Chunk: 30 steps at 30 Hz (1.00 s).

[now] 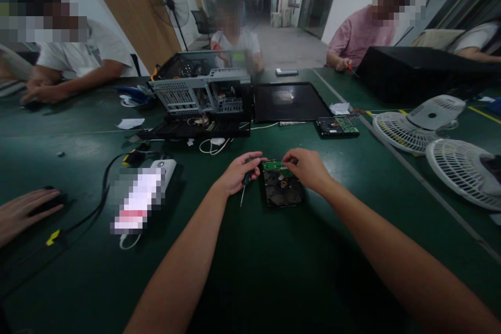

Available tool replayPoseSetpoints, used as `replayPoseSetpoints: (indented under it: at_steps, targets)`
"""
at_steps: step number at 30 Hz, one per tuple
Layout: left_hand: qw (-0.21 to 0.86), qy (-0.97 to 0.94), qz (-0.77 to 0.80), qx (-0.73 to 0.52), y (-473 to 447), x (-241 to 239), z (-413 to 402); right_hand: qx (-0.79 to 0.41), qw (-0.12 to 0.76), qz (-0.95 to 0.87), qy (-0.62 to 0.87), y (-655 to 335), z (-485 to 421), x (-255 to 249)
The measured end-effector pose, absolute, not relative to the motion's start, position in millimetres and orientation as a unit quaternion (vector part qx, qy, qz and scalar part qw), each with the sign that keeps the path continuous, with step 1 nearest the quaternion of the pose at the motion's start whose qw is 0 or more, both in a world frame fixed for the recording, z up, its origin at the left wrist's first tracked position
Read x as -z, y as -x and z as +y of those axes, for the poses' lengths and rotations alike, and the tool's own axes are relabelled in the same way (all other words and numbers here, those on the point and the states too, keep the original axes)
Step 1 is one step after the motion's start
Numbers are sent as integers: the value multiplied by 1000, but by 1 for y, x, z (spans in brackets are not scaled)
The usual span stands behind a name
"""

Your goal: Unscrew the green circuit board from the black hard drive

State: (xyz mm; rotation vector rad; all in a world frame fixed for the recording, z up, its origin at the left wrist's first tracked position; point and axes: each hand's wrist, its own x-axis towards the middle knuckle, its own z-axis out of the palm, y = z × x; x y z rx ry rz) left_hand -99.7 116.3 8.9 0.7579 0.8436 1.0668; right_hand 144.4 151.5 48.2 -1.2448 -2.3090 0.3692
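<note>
A hard drive [284, 193] lies on the green table, its green circuit board [271, 167] along the far end and dark metal below. At the drive's left edge is my left hand [239, 173], its fingers curled round a small screwdriver [245, 179] whose thin shaft points down toward me. My right hand [303, 165] is over the drive's far right corner, thumb and fingertips pinched together at the circuit board. What lies between those fingertips, if anything, is too small to make out.
Beyond my hands stands an opened computer case [203, 91] beside a black side panel [291, 102]. A second hard drive [337, 127] lies right of them. White fans [462, 172] are at right; a phone [136, 201] and a co-worker's hand [27, 214] at left. Several people sit around.
</note>
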Motion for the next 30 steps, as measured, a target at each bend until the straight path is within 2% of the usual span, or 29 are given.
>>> replayPoseSetpoints:
  at_steps: [12,21,30]
  targets:
    - [709,-353,374,-482,101,-8,117,-126,204,-843,482,-135,169,-45]
    - [706,-356,378,-482,100,-6,118,-145,259,-799,524,-155,178,-48]
    - [706,-353,379,-484,100,-8,116,-125,220,-858,447,-145,172,-42]
